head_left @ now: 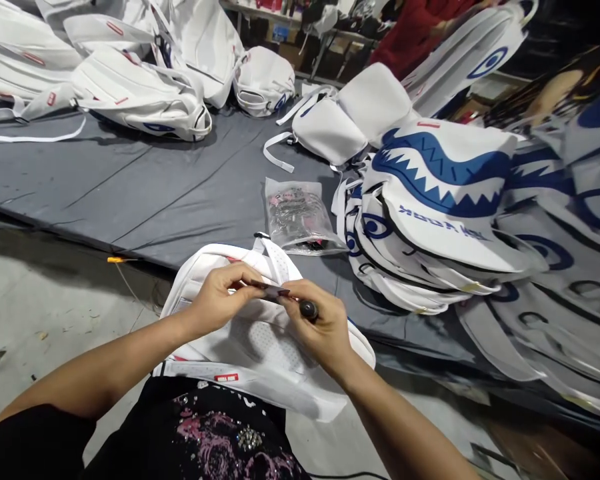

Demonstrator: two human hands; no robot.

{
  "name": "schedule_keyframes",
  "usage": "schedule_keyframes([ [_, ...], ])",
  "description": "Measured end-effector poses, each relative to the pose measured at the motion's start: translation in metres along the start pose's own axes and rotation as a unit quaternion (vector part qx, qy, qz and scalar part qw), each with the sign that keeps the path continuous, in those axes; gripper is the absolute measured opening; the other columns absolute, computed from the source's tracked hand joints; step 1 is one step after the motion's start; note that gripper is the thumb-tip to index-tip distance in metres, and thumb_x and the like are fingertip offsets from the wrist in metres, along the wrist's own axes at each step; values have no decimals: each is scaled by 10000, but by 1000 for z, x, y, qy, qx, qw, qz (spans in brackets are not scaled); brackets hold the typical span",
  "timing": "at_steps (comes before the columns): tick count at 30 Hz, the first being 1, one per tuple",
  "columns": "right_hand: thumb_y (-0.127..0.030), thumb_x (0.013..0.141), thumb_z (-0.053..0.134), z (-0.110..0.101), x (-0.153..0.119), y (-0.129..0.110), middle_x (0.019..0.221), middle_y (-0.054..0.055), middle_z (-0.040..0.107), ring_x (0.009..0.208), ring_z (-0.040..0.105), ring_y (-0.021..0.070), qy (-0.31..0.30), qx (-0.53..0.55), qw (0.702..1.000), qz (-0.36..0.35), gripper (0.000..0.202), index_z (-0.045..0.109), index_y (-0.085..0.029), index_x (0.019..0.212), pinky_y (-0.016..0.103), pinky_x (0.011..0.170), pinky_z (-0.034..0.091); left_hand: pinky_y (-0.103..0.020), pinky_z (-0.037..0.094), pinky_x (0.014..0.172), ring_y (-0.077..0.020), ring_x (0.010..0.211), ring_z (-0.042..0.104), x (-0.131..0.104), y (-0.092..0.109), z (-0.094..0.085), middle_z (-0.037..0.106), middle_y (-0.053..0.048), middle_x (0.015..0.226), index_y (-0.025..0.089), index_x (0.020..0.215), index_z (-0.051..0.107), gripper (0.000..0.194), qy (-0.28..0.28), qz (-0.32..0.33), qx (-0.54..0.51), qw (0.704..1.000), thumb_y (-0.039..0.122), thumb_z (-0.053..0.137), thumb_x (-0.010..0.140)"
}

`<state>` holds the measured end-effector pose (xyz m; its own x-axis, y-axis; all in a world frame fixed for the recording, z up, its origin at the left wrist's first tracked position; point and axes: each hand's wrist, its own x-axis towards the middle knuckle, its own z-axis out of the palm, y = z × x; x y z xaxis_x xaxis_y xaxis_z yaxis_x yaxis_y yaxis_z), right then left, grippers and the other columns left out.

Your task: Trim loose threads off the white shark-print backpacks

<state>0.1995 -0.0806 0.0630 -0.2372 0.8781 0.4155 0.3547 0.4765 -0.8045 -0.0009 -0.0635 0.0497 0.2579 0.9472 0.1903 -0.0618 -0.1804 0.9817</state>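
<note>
My left hand (pixel 225 293) is closed, pinching one end of a small dark flat tag (pixel 267 289) between thumb and fingers. My right hand (pixel 320 323) pinches the tag's other end. A tool with a round black handle end (pixel 309 310) is also gripped in my right hand; the rest of it is hidden by the fingers. Below both hands a white backpack (pixel 200 273) rests against my body and the table edge, its padded straps facing up. A small red label (pixel 227 378) shows on its near strap.
Ahead on the dark table cover (pixel 130 180) lies a clear zip bag (pixel 303 217) of dark and pink pieces. Stacked backpacks with blue shark-mouth print (pixel 440 180) stand at right. More white backpacks (pixel 135 87) lie far left. A person in a red sleeve (pixel 405 33) handles another bag.
</note>
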Motion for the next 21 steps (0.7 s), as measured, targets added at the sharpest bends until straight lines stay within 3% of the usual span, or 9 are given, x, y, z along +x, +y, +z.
schedule_keyframes([
  [2,-218,909,629,4,2,-2,752,9,721,661,663,139,-14,7,1000,27,98,688,-202,832,248,613,516,-272,513,698,-143,743,638,-4,-1,-3,687,-35,772,168,730,681,142,-19,49,10,999,262,744,816],
  [4,-239,897,653,7,6,0,710,-8,715,606,647,131,-40,18,997,57,95,683,-204,814,232,562,493,-261,516,672,-137,713,640,-10,-4,-9,687,-34,755,167,722,672,165,-28,59,25,998,266,742,834],
  [7,-237,906,646,6,13,6,761,6,736,659,677,148,-52,-45,998,10,83,705,-211,855,252,606,509,-257,539,691,-140,740,671,-23,-14,-24,715,-40,794,171,810,678,124,-7,73,101,992,260,679,896],
  [10,-170,927,572,7,22,12,807,27,741,742,689,165,-7,-167,983,-73,159,721,-222,903,284,685,518,-346,557,911,-188,993,691,-41,-32,-49,729,-86,1027,180,1032,668,143,128,123,235,956,280,636,935],
  [12,-119,911,531,12,29,15,837,37,751,788,697,170,-26,-199,975,-99,221,727,-219,932,287,719,519,-448,515,1036,-264,1232,607,-53,-46,-66,648,-154,1286,172,1263,585,404,202,78,322,922,346,676,909],
  [14,-72,863,523,22,37,15,898,38,769,833,706,175,-117,-223,964,-82,282,734,-222,975,281,737,512,-530,465,1103,-338,1392,484,-63,-60,-79,496,-211,1490,167,1476,406,743,185,-10,386,904,421,732,858],
  [16,-50,817,547,36,45,14,955,35,779,857,710,186,-246,-272,930,-29,329,740,-234,1010,274,726,488,-566,419,1147,-363,1448,424,-70,-71,-86,413,-219,1567,195,1569,257,909,117,-60,417,899,442,747,844],
  [19,-105,835,597,57,55,14,931,62,781,844,713,219,-405,-349,845,29,238,751,-221,975,279,667,429,-556,414,1157,-342,1438,449,-77,-82,-87,440,-193,1559,241,1589,220,866,76,-46,420,903,414,703,892],
  [21,-149,880,586,69,59,15,891,89,774,843,715,240,-457,-380,803,27,189,752,-203,952,291,641,395,-550,422,1151,-339,1423,467,-79,-86,-86,464,-189,1541,244,1589,227,846,86,-21,417,905,414,693,904],
])
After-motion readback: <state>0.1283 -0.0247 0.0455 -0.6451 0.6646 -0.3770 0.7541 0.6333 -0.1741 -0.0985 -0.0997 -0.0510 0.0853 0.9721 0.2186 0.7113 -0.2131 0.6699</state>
